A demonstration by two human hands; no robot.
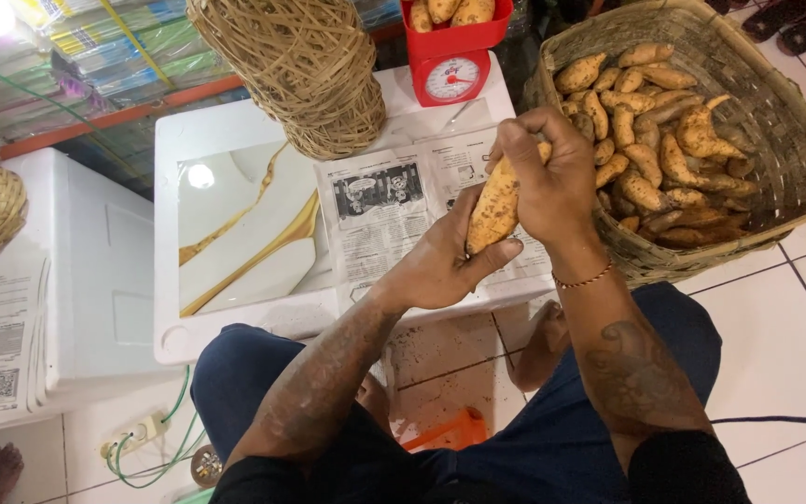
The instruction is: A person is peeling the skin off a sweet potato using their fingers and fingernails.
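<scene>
While you sit at white low table point(235, 121), woven basket point(785, 121) of sweet potatoes at your 2 o'clock, red scale point(454, 58) at 12. Your left hand point(440, 266) cups sweet potato point(494, 207) from below; right hand point(552, 182) clamps its top.

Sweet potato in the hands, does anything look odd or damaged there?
Nothing stands out. The sweet potato is whole, dark-speckled like those in the woven basket, and held between the left hand and right hand.
</scene>
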